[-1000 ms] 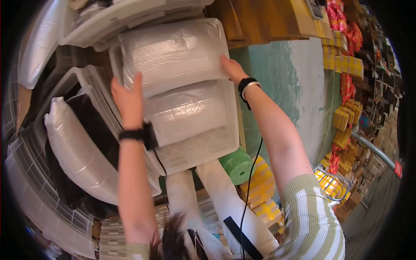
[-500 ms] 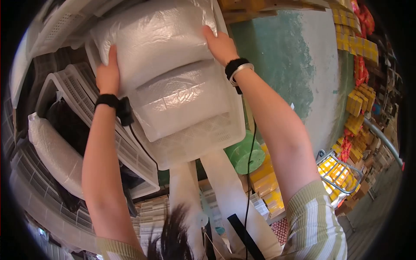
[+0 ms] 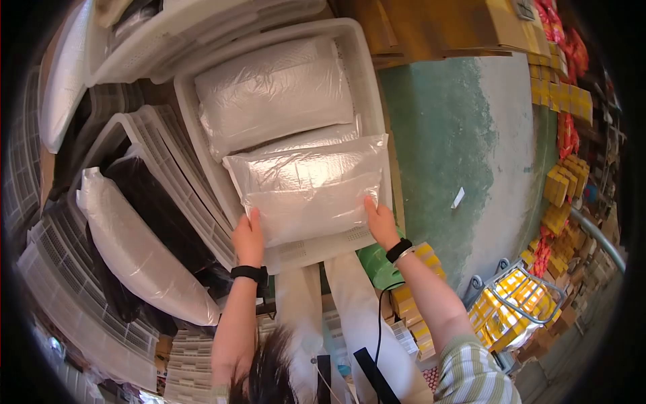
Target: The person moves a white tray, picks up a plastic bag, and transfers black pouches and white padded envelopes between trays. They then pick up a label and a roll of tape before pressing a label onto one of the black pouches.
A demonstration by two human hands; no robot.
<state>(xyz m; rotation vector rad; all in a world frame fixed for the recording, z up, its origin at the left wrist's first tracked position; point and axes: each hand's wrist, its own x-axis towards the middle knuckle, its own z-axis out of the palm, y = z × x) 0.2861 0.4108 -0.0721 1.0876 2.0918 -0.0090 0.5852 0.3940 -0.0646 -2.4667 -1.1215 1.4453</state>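
Observation:
A white plastic crate holds silvery-white plastic-wrapped packages. One package lies at its far end, and part of another shows just nearer. Across the near end is a shiny package, gripped at its two near sides. My left hand holds its left edge with the thumb on top and the fingers hidden underneath. My right hand pinches the right edge in the same way.
More white crates stand at the left, with a long wrapped package on dark bags. A green bucket is beside my legs. Cardboard boxes lie at the far right, and a metal-framed cart with yellow packets stands at the lower right.
Both hands have moved from the crate's far end to its near end and now grip the nearer package. More of the far package and the crate's far rim shows.

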